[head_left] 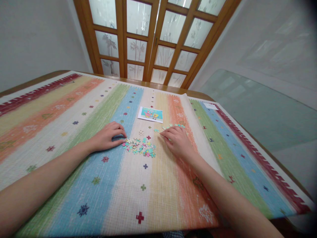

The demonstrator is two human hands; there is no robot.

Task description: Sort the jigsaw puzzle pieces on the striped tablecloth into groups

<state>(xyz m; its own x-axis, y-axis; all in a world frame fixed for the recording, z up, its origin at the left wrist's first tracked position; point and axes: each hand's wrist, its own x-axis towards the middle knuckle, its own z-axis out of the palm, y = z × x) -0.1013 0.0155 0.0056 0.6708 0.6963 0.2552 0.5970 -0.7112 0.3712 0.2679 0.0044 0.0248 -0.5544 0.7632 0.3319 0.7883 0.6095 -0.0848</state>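
Observation:
A loose pile of small jigsaw puzzle pieces (143, 147), in turquoise, pink, yellow and white, lies on the striped tablecloth between my hands. My left hand (107, 136) rests at the pile's left edge, thumb and curved fingers apart, with the tips touching or just over the outermost pieces. To the right of the pile is my right hand (177, 139), its fingers bunched and pointing left; anything between the tips is too small to make out. Behind its knuckles runs a row of turquoise pieces (170, 126), partly hidden. One turquoise piece (156, 130) lies by its fingertips.
A picture card (151, 114) with pink and yellow cartoon figures lies beyond the pile. The striped tablecloth (128, 191) covers the table. A white paper (210, 106) is near the far right edge. Wood-framed glass doors (148, 39) stand behind the table.

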